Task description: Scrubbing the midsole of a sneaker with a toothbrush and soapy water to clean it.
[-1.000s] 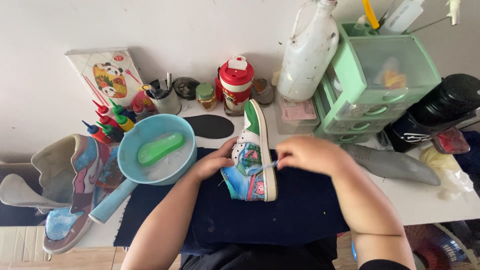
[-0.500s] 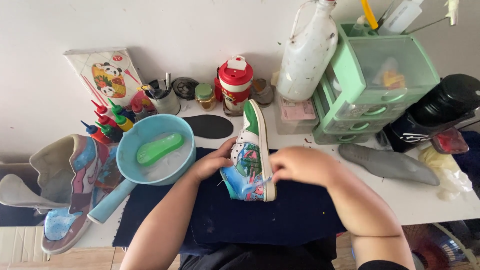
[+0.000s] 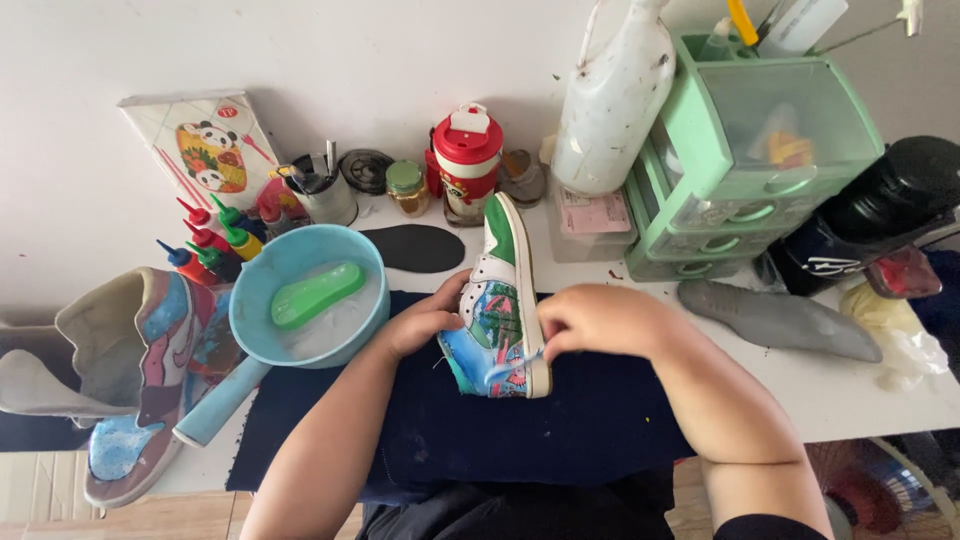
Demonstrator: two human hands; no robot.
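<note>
Head view, two hands [image 3: 425,322], one sneaker [image 3: 497,305]

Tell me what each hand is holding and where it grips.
The left hand steadies the painted high-top sneaker by its side. The right hand pinches a small light-blue tool by one end, against the white sole; what the tool is cannot be told.

matt navy cloth [image 3: 560,440], glossy plastic basin [image 3: 262,290]
</note>
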